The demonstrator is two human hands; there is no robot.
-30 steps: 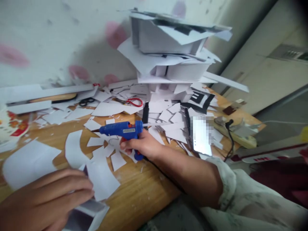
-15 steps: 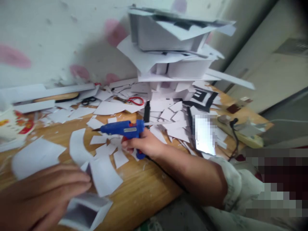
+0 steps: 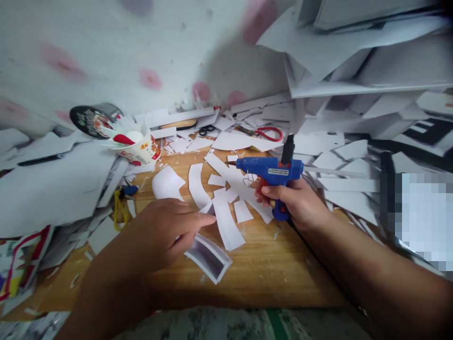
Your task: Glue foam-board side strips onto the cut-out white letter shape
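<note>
My right hand (image 3: pixel 283 193) is wrapped round the grip of a blue hot glue gun (image 3: pixel 269 169), its nozzle pointing left over white card offcuts. Reaching in from the left, my left hand (image 3: pixel 173 226) hovers low with its index finger stretched out; the other fingers are partly hidden. That fingertip is at the edge of a curved white card strip (image 3: pixel 226 224); whether it touches cannot be made out. Just below the hand lies a small hollow curved card box (image 3: pixel 209 257), its open side facing up. Another curved strip (image 3: pixel 198 185) and a rounded card piece (image 3: pixel 167 183) lie beyond.
A paper cup (image 3: pixel 139 150) with a red spoon stands at the back left. Red-handled scissors (image 3: pixel 269 133) lie among scraps near the wall. A layered white card model (image 3: pixel 368 87) rises at right, above a lit phone (image 3: pixel 424 217). Yellow-handled cutters (image 3: pixel 120 212) lie left.
The view has swung right-to-left and steadied, bringing the cup and left side of the table in. The glue gun remains in my right hand; my left hand now has its index finger extended.
</note>
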